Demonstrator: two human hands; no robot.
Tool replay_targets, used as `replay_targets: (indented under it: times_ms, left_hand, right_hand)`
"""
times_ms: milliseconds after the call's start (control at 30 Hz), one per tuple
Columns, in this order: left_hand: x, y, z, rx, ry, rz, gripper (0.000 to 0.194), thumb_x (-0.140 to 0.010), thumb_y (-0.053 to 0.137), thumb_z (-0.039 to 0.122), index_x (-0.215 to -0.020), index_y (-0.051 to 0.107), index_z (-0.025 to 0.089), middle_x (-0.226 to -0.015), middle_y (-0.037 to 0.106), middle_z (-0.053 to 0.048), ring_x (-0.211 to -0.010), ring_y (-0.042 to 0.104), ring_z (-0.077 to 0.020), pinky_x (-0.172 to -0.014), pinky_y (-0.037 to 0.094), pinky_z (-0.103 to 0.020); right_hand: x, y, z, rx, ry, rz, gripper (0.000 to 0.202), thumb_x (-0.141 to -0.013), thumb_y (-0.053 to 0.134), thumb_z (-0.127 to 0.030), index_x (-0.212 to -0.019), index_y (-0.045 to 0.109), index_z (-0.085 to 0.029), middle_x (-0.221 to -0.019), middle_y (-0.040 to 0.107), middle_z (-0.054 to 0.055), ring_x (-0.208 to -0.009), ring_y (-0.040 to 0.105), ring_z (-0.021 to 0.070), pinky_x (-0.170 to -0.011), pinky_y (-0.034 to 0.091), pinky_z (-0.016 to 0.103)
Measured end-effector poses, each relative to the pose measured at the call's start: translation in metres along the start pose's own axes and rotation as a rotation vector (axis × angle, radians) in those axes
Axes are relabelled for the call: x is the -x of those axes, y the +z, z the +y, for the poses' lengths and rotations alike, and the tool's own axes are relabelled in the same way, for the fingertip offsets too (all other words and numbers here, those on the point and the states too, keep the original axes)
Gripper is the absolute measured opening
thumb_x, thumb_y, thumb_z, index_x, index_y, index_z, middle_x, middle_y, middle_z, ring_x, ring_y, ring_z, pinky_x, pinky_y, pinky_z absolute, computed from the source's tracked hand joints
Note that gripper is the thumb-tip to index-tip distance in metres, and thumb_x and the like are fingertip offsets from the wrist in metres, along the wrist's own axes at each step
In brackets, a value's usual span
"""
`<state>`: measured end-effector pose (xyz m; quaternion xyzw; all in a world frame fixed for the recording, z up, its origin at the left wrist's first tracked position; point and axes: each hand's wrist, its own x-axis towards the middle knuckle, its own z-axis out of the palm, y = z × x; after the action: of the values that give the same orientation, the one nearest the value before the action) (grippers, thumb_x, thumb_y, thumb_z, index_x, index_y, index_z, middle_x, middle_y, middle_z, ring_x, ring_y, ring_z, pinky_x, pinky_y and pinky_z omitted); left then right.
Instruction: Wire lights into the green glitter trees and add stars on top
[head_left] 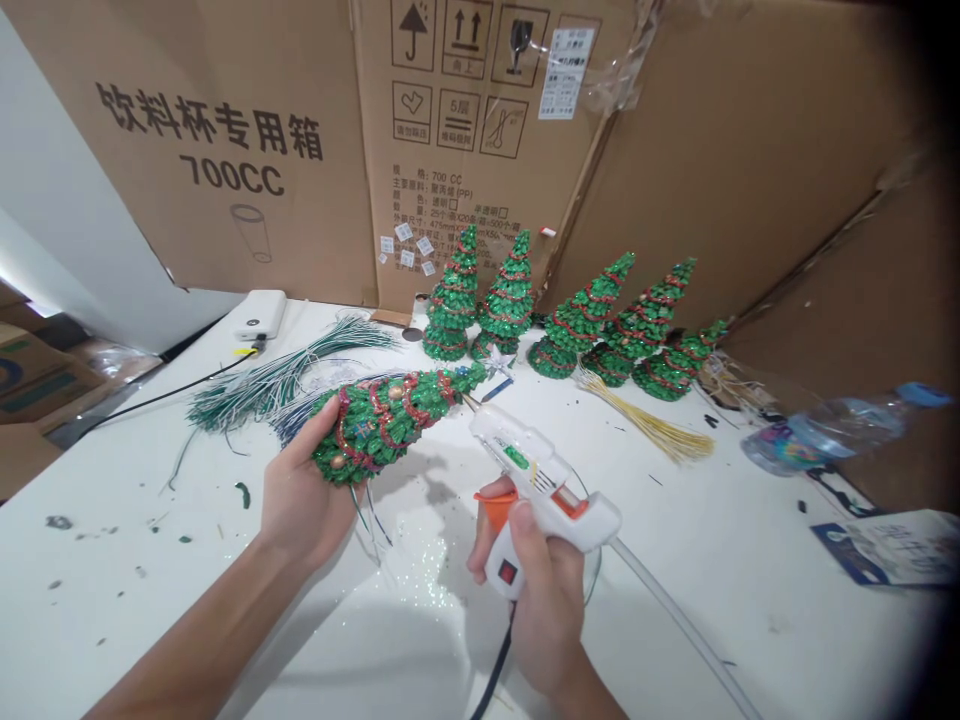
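My left hand (304,500) is wrapped round the base of a green glittery Christmas tree (390,420), which lies tilted with its tip to the right. Red garland and small ornaments wind about it. A pale star (499,362) shows by the tip; whether it is attached is unclear. Thin wires hang below the tree. In my right hand (544,590) is a white hot glue gun (536,470) with an orange trigger. Its nozzle is at the tree's tip, and a glue stick trails from its back.
Several similar trees (510,300) stand along the cardboard boxes (465,130). Green wires (292,370) and a white power bank (261,314) lie left, yellow wires (652,420) right. A plastic bottle (832,432) and a printed card (892,548) are at far right.
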<state>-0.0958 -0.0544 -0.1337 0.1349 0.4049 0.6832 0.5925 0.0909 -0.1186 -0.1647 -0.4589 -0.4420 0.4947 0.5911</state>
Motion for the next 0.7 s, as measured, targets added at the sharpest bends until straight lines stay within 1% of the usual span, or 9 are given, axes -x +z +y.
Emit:
replay_targets:
  times_ms: [67, 133, 200, 300, 367, 533, 700]
  left_hand:
    - [-0.0001, 0.0005, 0.0002, -0.002, 0.013, 0.005, 0.021, -0.096, 0.072, 0.033, -0.106, 0.082, 0.018, -0.12, 0.083, -0.01, -0.127, 0.076, -0.0324, -0.112, 0.063, -0.045]
    - [-0.0001, 0.0012, 0.0005, -0.001, 0.015, 0.028, 0.02, -0.095, 0.073, 0.032, -0.105, 0.082, 0.017, -0.12, 0.083, -0.01, -0.125, 0.076, -0.0315, -0.111, 0.063, -0.044]
    - [0.0, 0.0023, 0.0008, 0.007, 0.006, 0.047, 0.019, -0.096, 0.073, 0.031, -0.105, 0.082, 0.017, -0.12, 0.083, -0.009, -0.125, 0.077, -0.0306, -0.11, 0.063, -0.042]
    - [0.0004, 0.0039, 0.0012, 0.021, 0.0, 0.061, 0.019, -0.098, 0.07, 0.03, -0.104, 0.082, 0.016, -0.12, 0.083, -0.009, -0.125, 0.076, -0.0294, -0.11, 0.063, -0.04]
    - [0.0006, 0.0042, 0.0011, 0.024, 0.003, 0.061, 0.018, -0.098, 0.07, 0.029, -0.103, 0.082, 0.016, -0.12, 0.083, -0.009, -0.124, 0.076, -0.029, -0.11, 0.063, -0.04]
    - [0.0005, 0.002, 0.0001, 0.015, 0.018, 0.062, 0.017, -0.096, 0.073, 0.03, -0.103, 0.082, 0.018, -0.118, 0.084, -0.009, -0.123, 0.077, -0.0295, -0.11, 0.063, -0.04]
    - [-0.001, 0.0024, -0.0001, 0.021, 0.01, 0.06, 0.017, -0.097, 0.073, 0.029, -0.103, 0.082, 0.016, -0.118, 0.084, -0.009, -0.124, 0.077, -0.0296, -0.111, 0.063, -0.04]
  right_hand:
    - [-0.0013, -0.0022, 0.002, -0.014, -0.02, -0.047, 0.043, -0.108, 0.053, -0.061, -0.11, 0.069, -0.02, -0.063, 0.067, 0.0, -0.051, 0.057, 0.017, -0.052, 0.043, 0.033]
    - [-0.002, -0.0037, 0.0038, -0.022, -0.036, -0.076, 0.042, -0.109, 0.052, -0.059, -0.111, 0.069, -0.02, -0.059, 0.063, -0.002, -0.049, 0.054, 0.0167, -0.052, 0.043, 0.032]
    - [-0.0014, -0.0032, 0.0035, -0.014, -0.026, -0.065, 0.042, -0.108, 0.054, -0.059, -0.11, 0.07, -0.021, -0.059, 0.062, -0.002, -0.051, 0.056, 0.0169, -0.053, 0.044, 0.032]
    - [0.0012, 0.0005, -0.0001, -0.005, 0.012, -0.009, 0.044, -0.105, 0.059, -0.062, -0.11, 0.073, -0.021, -0.068, 0.066, 0.001, -0.056, 0.06, 0.0171, -0.055, 0.046, 0.032]
    - [0.0026, 0.003, -0.0028, -0.02, 0.038, 0.007, 0.044, -0.103, 0.061, -0.063, -0.109, 0.073, -0.021, -0.071, 0.067, 0.001, -0.057, 0.059, 0.0168, -0.056, 0.048, 0.033]
    - [0.0028, 0.0041, -0.0043, -0.045, 0.057, -0.016, 0.045, -0.103, 0.061, -0.064, -0.109, 0.072, -0.02, -0.06, 0.06, -0.002, -0.056, 0.055, 0.0176, -0.059, 0.048, 0.033]
    - [0.0009, 0.004, -0.006, -0.025, 0.075, -0.012, 0.049, -0.102, 0.061, -0.067, -0.109, 0.072, -0.02, -0.056, 0.061, -0.002, -0.053, 0.048, 0.015, -0.058, 0.041, 0.031]
